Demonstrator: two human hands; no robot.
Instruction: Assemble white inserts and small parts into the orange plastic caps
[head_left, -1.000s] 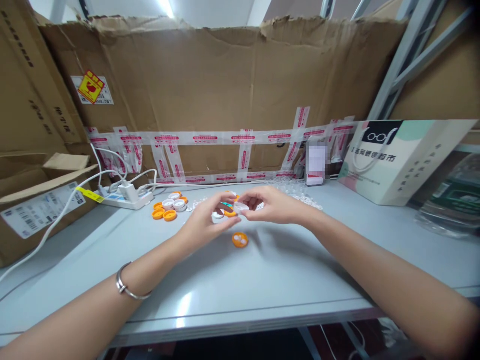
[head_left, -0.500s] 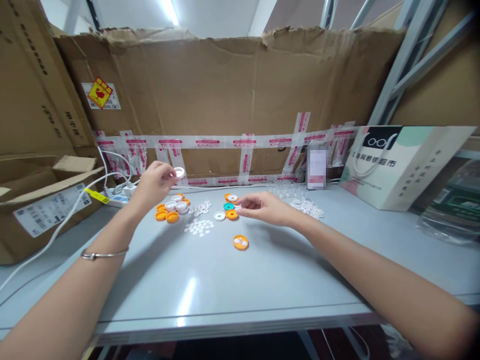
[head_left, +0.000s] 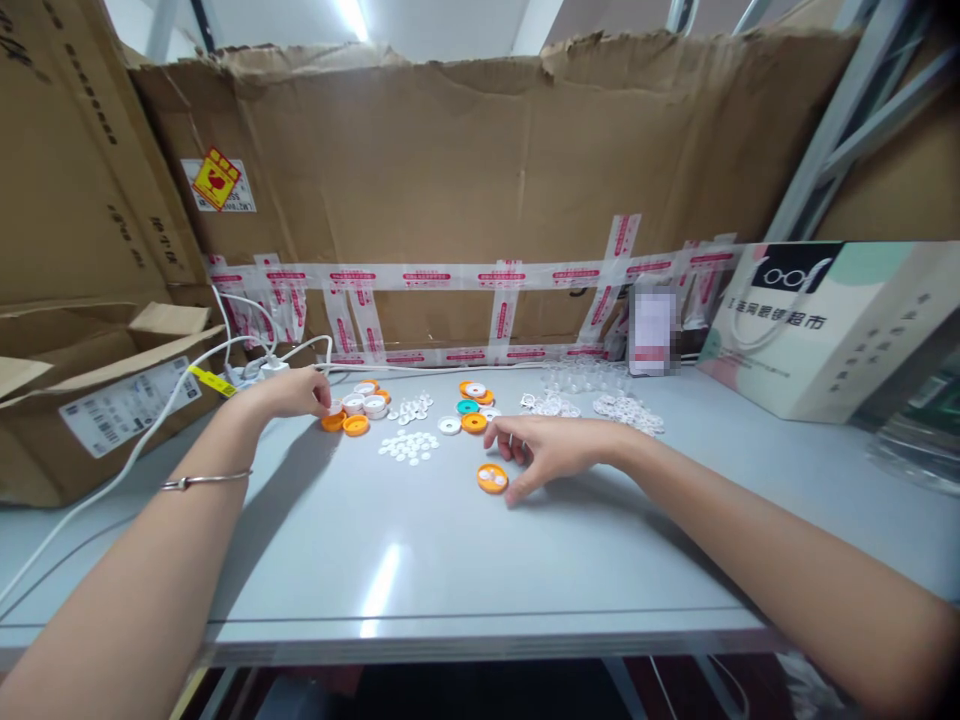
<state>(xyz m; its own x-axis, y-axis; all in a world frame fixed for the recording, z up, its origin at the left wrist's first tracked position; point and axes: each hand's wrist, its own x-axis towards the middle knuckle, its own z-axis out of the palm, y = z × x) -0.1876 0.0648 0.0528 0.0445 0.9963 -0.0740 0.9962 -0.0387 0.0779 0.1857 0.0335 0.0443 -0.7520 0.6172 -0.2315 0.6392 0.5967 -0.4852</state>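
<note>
Lowering since before, left hand [head_left: 296, 392] half-curled onto cap cluster [head_left: 357, 408], right hand [head_left: 541, 452] open beside orange cap [head_left: 492, 478]

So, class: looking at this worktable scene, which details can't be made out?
Head view:
- Label on the small carton: blurred out.
- Left hand fingertips: lost among the cap cluster; whether its grip holds a cap is unclear.
- White discs: too small for detail.
- Paper bag: cut off by the right edge.

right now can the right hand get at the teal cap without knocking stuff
Probably yes. The right hand lies just short of the teal cap, with nothing above it. But an orange cap sits right in front of it and a white cap beside it, so come from above.
</note>
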